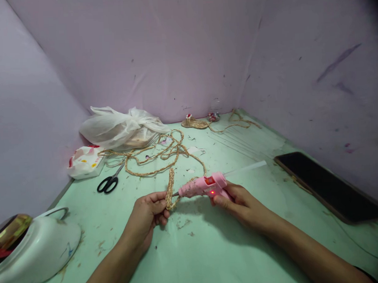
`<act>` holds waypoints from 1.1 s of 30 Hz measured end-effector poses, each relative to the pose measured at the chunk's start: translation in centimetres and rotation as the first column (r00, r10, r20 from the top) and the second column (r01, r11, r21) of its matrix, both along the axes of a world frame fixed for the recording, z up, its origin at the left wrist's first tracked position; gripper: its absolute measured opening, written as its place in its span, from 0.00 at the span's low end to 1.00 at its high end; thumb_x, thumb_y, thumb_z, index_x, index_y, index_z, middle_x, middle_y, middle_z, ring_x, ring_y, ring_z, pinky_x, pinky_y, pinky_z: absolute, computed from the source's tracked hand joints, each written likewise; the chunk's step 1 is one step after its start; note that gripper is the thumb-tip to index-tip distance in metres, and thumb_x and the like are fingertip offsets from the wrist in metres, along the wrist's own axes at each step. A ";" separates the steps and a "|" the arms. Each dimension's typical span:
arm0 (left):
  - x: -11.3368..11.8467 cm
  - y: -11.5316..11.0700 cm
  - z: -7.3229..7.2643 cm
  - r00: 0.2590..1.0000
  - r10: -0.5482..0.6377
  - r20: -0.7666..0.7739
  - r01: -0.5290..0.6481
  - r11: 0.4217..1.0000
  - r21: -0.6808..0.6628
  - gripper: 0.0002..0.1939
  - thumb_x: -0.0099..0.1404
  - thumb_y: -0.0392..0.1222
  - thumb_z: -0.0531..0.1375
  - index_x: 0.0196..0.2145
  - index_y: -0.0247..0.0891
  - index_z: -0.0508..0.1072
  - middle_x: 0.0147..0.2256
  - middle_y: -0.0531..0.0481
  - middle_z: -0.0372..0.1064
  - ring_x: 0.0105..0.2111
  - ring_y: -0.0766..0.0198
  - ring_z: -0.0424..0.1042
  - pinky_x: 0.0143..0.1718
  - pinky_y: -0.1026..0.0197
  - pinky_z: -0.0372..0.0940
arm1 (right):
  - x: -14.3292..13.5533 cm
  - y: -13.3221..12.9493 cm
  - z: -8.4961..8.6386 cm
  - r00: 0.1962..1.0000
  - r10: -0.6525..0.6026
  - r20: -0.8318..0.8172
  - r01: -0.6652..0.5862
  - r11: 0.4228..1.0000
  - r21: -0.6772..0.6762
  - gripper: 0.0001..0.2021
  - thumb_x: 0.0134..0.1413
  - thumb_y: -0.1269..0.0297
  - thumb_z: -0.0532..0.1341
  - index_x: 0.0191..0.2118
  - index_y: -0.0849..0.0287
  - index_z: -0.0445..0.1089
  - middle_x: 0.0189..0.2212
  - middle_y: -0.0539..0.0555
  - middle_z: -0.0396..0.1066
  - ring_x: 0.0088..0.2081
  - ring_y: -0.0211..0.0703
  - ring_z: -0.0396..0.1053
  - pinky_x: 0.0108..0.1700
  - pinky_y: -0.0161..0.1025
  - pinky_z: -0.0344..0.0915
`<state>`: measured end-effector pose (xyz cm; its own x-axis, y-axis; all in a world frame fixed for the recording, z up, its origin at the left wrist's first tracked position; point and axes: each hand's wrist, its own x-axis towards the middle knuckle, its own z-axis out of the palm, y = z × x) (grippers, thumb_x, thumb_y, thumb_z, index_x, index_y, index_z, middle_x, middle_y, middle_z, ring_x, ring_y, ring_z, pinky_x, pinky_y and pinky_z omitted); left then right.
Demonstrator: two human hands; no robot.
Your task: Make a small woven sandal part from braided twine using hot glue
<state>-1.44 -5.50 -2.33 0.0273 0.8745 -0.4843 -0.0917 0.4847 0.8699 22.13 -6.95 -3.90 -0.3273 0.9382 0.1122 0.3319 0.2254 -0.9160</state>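
Observation:
My left hand (152, 207) pinches a folded length of braided straw cord (170, 186), which stands upright from the fingers. Wrapped round the handle of a pink hot glue gun (203, 185) is my right hand (237, 200). The gun's metal tip points left and touches or nearly touches the cord; I cannot tell which. A red light glows on its side, and a clear glue stick (249, 168) sticks out of its back. From the held piece the cord runs away into loose loops (149, 173) on the table.
Black-handled scissors (107, 184) lie left, near a white packet (86, 162) and a knotted plastic bag (122, 125). A woven straw piece (194, 123) sits at the back, with thin clear sticks (239, 143) nearby. A phone (328, 185) lies right; a white lamp-like object (52, 243) stands left.

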 end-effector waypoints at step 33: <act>0.1 0.1 0.1 1.000 -0.005 -0.019 0.004 1.000 -0.017 0.19 0.38 0.35 0.63 0.32 0.26 0.73 0.16 0.52 0.64 0.15 0.71 0.60 0.14 0.70 0.54 | -0.1 0.3 -0.1 0.990 -0.085 -0.112 0.083 0.996 -0.023 0.13 0.54 0.53 0.53 0.29 0.59 0.62 0.20 0.46 0.54 0.21 0.35 0.52 0.23 0.33 0.52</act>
